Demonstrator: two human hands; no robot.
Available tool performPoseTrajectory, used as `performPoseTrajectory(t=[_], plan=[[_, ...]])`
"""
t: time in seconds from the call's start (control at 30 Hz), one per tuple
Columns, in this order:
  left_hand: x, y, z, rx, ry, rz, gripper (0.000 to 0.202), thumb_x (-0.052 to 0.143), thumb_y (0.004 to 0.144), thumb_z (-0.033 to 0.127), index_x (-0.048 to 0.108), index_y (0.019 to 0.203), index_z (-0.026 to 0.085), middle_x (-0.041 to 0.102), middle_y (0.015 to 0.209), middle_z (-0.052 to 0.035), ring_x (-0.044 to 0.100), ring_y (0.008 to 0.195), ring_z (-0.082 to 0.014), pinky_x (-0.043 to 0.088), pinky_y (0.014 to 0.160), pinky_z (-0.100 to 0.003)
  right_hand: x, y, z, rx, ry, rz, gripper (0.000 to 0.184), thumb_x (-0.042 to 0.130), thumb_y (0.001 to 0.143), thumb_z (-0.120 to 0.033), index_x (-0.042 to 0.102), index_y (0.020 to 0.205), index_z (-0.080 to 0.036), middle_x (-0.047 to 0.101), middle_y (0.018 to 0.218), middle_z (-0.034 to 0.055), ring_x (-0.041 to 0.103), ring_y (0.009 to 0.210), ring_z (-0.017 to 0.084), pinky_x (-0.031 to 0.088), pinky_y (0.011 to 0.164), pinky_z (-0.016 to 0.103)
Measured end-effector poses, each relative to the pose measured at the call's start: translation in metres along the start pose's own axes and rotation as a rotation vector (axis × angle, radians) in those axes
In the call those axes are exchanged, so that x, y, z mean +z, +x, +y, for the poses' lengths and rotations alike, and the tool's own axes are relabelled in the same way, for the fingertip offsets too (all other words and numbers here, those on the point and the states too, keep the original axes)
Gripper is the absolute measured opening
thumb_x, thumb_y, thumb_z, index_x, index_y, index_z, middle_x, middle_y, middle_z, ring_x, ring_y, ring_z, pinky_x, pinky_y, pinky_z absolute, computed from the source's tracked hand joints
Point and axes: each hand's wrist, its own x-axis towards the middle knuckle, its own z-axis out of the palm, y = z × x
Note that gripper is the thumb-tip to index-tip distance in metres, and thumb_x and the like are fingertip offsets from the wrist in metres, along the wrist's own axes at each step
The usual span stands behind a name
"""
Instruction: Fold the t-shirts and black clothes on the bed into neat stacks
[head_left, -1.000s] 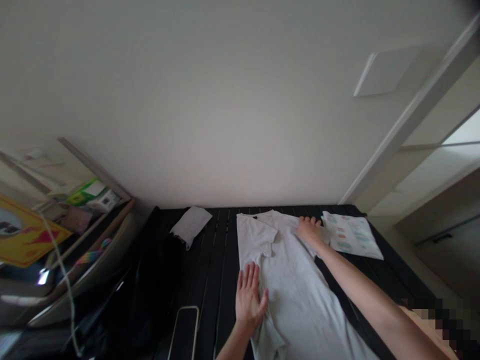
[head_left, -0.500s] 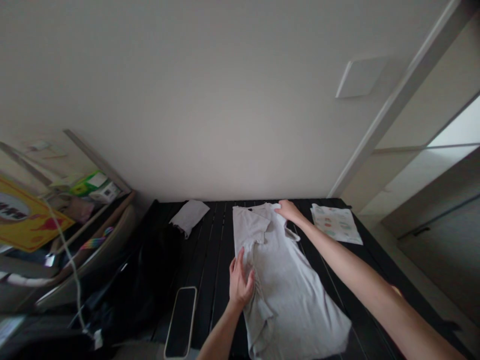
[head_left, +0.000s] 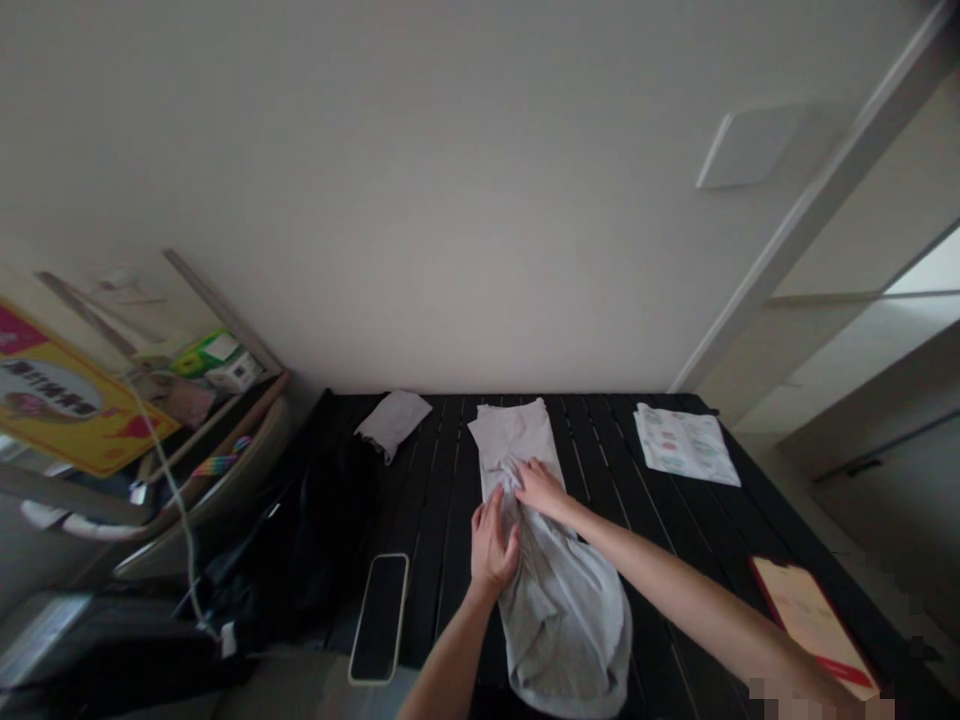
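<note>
A light grey t-shirt (head_left: pixel 551 600) lies lengthwise on a black slatted table (head_left: pixel 442 500), folded into a narrow strip. My left hand (head_left: pixel 491 545) rests on its left edge near the middle, fingers together and lying flat on the cloth. My right hand (head_left: pixel 540 487) reaches across from the right and presses on the bunched fabric just beyond the left hand, fingers curled on the cloth. The two hands almost touch.
A phone (head_left: pixel 379 617) lies face down left of the shirt. A folded grey cloth (head_left: pixel 394 420) sits at the back left, a patterned white cloth (head_left: pixel 686 443) at the back right. A red-edged booklet (head_left: pixel 814 625) lies front right. A dark garment (head_left: pixel 322 540) and cluttered shelf (head_left: pixel 187 420) are left.
My right hand has drawn back from the collar to the shirt's middle, bringing the right side over so the shirt is narrower. The left hand stayed on the left edge.
</note>
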Motion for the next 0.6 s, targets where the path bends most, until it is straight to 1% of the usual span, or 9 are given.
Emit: performPoseTrajectory(t=[0.1, 0.17, 0.23, 0.27, 0.33, 0.4, 0.47, 0.53, 0.6], plan=[[0.001, 0.002, 0.0, 0.022, -0.006, 0.009, 0.061, 0.031, 0.094, 0.04, 0.022, 0.149, 0.017, 0.034, 0.152, -0.007, 0.03, 0.139, -0.0219, 0.025, 0.113, -0.043, 0.01, -0.057, 0.025, 0.026, -0.047, -0.005, 0.034, 0.06, 0.079, -0.022, 0.058, 0.113, -0.017, 0.059, 0.122, 0.0175, 0.056, 0.114, 0.028, 0.044, 0.089, 0.034], [0.001, 0.002, 0.0, 0.034, -0.015, 0.032, 0.059, 0.032, 0.094, 0.038, 0.024, 0.148, 0.016, 0.037, 0.15, -0.0081, 0.033, 0.137, -0.022, 0.026, 0.112, -0.043, 0.012, -0.089, 0.04, 0.039, -0.059, -0.03, 0.031, 0.06, 0.078, -0.022, 0.06, 0.109, -0.02, 0.065, 0.111, 0.0135, 0.063, 0.104, 0.025, 0.045, 0.083, 0.031], [0.002, 0.002, 0.0, 0.049, -0.023, 0.05, 0.058, 0.034, 0.093, 0.036, 0.027, 0.147, 0.016, 0.041, 0.147, -0.0083, 0.036, 0.135, -0.0222, 0.027, 0.112, -0.043, 0.008, -0.113, 0.053, 0.052, -0.064, -0.059, 0.02, 0.059, 0.079, -0.023, 0.062, 0.098, -0.022, 0.07, 0.096, 0.0086, 0.067, 0.092, 0.023, 0.046, 0.076, 0.028], [0.001, 0.001, 0.0, 0.055, -0.026, 0.053, 0.057, 0.035, 0.092, 0.035, 0.029, 0.146, 0.017, 0.043, 0.146, -0.0079, 0.037, 0.134, -0.0223, 0.028, 0.111, -0.043, 0.004, -0.122, 0.058, 0.061, -0.068, -0.066, 0.015, 0.058, 0.079, -0.023, 0.063, 0.094, -0.022, 0.071, 0.091, 0.0078, 0.068, 0.089, 0.023, 0.046, 0.073, 0.027], [0.0, 0.001, 0.001, 0.059, -0.03, 0.049, 0.056, 0.038, 0.091, 0.033, 0.032, 0.145, 0.018, 0.045, 0.144, -0.0072, 0.039, 0.133, -0.0229, 0.029, 0.111, -0.044, -0.007, -0.137, 0.065, 0.084, -0.082, -0.059, 0.014, 0.055, 0.081, -0.023, 0.063, 0.092, -0.022, 0.071, 0.09, 0.0096, 0.068, 0.088, 0.025, 0.046, 0.071, 0.028], [-0.002, 0.0, 0.003, 0.063, -0.032, 0.043, 0.056, 0.04, 0.088, 0.03, 0.035, 0.143, 0.018, 0.047, 0.143, -0.0078, 0.04, 0.132, -0.0237, 0.029, 0.11, -0.044, -0.02, -0.15, 0.064, 0.102, -0.096, -0.027, 0.021, 0.051, 0.083, -0.022, 0.061, 0.1, -0.022, 0.07, 0.094, 0.0111, 0.067, 0.089, 0.025, 0.046, 0.071, 0.029], [-0.003, -0.003, 0.007, 0.083, -0.036, 0.025, 0.058, 0.043, 0.085, 0.025, 0.036, 0.142, 0.016, 0.048, 0.141, -0.0093, 0.04, 0.132, -0.0247, 0.03, 0.11, -0.045, -0.028, -0.166, 0.054, 0.061, -0.074, 0.013, 0.029, 0.047, 0.082, -0.018, 0.059, 0.106, -0.026, 0.069, 0.097, 0.0084, 0.067, 0.088, 0.024, 0.047, 0.071, 0.029], [-0.005, -0.01, 0.011, 0.127, -0.038, -0.03, 0.059, 0.043, 0.082, 0.021, 0.038, 0.141, 0.016, 0.048, 0.141, -0.0097, 0.04, 0.132, -0.0249, 0.03, 0.109, -0.046, -0.028, -0.186, 0.038, -0.059, -0.011, 0.022, 0.04, 0.044, 0.077, -0.011, 0.058, 0.109, -0.03, 0.068, 0.103, 0.005, 0.066, 0.09, 0.021, 0.048, 0.076, 0.028], [-0.007, -0.025, 0.016, 0.194, -0.023, -0.128, 0.06, 0.044, 0.08, 0.018, 0.039, 0.14, 0.017, 0.045, 0.144, -0.0085, 0.036, 0.135, -0.0242, 0.029, 0.11, -0.046, -0.02, -0.207, 0.022, -0.197, 0.031, -0.039, 0.051, 0.04, 0.072, -0.004, 0.059, 0.111, -0.03, 0.065, 0.113, 0.0043, 0.064, 0.098, 0.019, 0.048, 0.084, 0.027]])
